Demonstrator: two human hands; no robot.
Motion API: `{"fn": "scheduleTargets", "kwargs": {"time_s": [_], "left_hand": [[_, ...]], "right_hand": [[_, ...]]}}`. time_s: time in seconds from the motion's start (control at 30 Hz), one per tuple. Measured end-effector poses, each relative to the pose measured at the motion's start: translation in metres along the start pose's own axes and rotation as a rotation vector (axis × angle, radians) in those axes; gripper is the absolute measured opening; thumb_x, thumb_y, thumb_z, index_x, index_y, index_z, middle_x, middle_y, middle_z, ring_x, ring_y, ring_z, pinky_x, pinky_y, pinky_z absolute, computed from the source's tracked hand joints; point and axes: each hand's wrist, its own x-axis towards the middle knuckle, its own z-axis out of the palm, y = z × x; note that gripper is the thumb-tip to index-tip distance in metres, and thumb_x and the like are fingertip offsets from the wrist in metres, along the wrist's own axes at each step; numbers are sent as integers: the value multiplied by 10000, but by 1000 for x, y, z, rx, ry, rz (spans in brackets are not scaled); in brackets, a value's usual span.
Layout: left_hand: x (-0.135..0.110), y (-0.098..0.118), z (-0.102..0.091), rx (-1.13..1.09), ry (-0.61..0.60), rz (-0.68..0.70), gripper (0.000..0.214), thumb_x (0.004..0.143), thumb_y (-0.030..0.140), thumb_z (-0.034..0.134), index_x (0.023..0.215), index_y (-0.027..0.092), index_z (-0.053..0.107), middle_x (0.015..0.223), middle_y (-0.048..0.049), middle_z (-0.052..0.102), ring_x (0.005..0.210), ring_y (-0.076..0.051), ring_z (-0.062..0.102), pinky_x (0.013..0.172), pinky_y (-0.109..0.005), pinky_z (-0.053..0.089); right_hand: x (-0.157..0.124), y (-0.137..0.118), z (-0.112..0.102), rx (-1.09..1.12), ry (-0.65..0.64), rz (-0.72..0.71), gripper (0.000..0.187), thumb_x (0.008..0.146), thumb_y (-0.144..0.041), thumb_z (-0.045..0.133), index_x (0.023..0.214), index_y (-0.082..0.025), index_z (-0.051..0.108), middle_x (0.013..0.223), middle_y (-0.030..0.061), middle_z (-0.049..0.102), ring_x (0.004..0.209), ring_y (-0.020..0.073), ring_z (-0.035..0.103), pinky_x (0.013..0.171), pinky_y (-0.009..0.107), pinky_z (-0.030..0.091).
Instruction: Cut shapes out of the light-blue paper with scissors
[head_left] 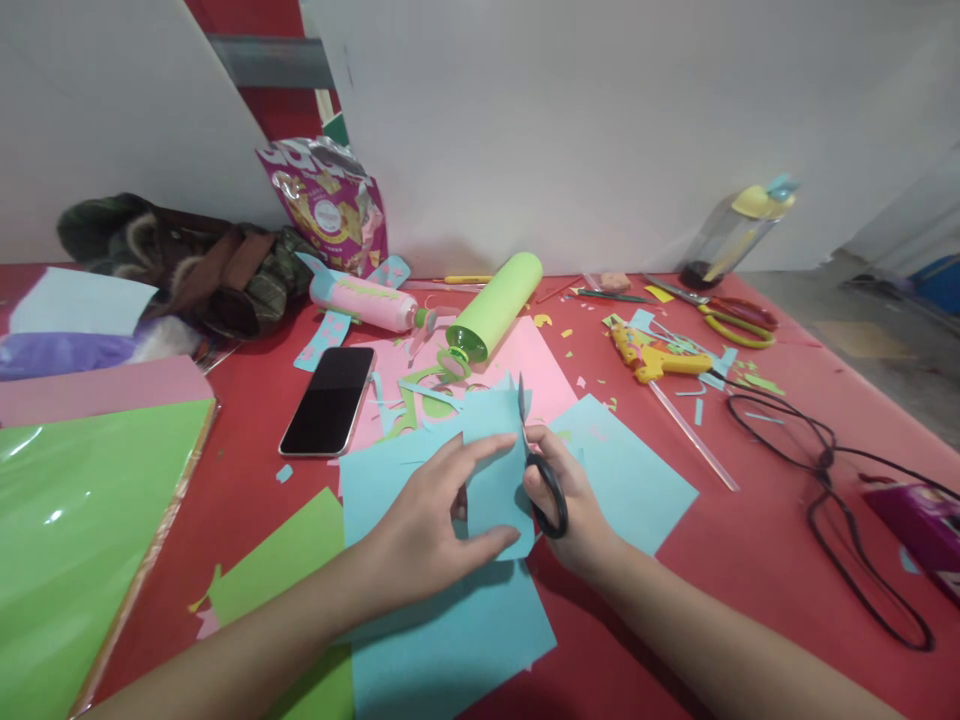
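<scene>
My left hand (450, 500) grips a small blue sheet of paper (491, 480), thumb and fingers spread across its face. Black-handled scissors (553, 495) are in my right hand (574, 490), their blades pointing away from me at the right edge of that sheet. Larger blue paper (450, 650) lies under both hands. Just beyond them is a green paper-wrapped bottle (499, 305), lying on its side on pink paper (544, 350). A pink-wrapped bottle (367, 303) with blue paper fins lies to its left.
A phone (328, 402) and green sheets in a clear sleeve (90, 540) lie left. On the right are a yellow glue gun (660, 360) with its black cord (825, 460), red-and-yellow-handled tools (739, 320) and paper scraps. A snack bag (330, 205) and a clear bottle (731, 240) stand behind.
</scene>
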Motion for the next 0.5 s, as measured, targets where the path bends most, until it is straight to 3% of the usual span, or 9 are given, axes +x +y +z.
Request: {"fn": "scheduleTargets", "kwargs": {"time_s": [0.5], "left_hand": [[-1,-1,-1,47,20,60,551,686,240,613,1200,220,416,959,-32,545,500,-73,414,449,-197,384]], "right_hand": [[-1,2,1,-8,50,39,433,627,-557,611,860,-242,427,569,-69,359,459,88,344,438,214,276]]}}
